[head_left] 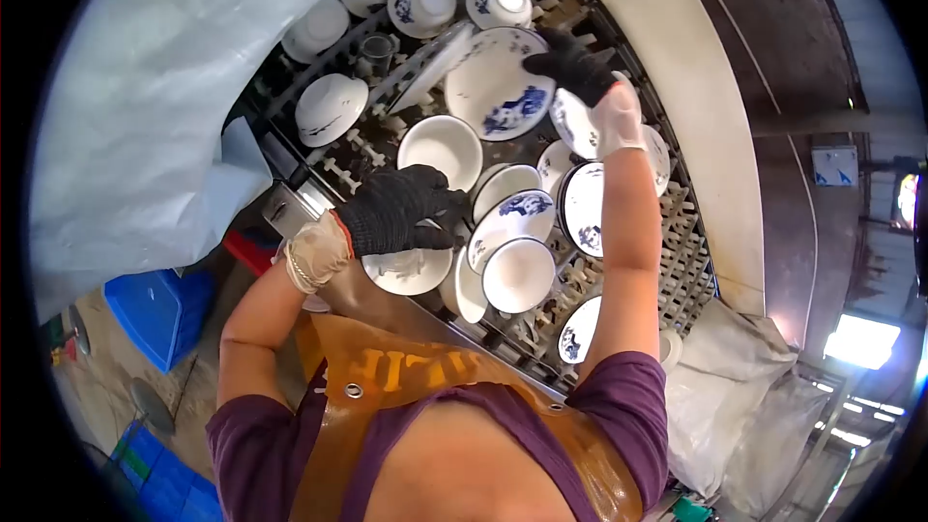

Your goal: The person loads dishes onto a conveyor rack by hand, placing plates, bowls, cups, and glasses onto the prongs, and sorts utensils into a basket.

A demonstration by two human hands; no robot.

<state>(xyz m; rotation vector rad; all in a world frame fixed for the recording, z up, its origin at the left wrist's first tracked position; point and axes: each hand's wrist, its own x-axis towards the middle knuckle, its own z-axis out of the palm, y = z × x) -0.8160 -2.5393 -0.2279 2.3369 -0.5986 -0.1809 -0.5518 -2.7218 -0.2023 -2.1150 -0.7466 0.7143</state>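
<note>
My right hand [575, 68], in a black knit glove over a clear one, grips the right rim of a large white plate [498, 82] with blue decoration. Its thumb lies across the plate's face. My left hand [404, 210], gloved the same way, hovers over a white bowl [411, 275] at the near edge of the rack. Thumb and fingers are apart there, though the palm side is hidden. Just beyond it stands a deep white bowl [440, 150]. To its right, an oval patterned dish [512, 224] leans behind a small round bowl [519, 275].
A pegged conveyor rack [681, 242] carries several upturned bowls [422, 5] at the far end and more dishes to the right. A pale curved panel [710, 68] borders it on the right, white sheeting [174, 87] on the left. A blue bin [159, 314] stands at lower left.
</note>
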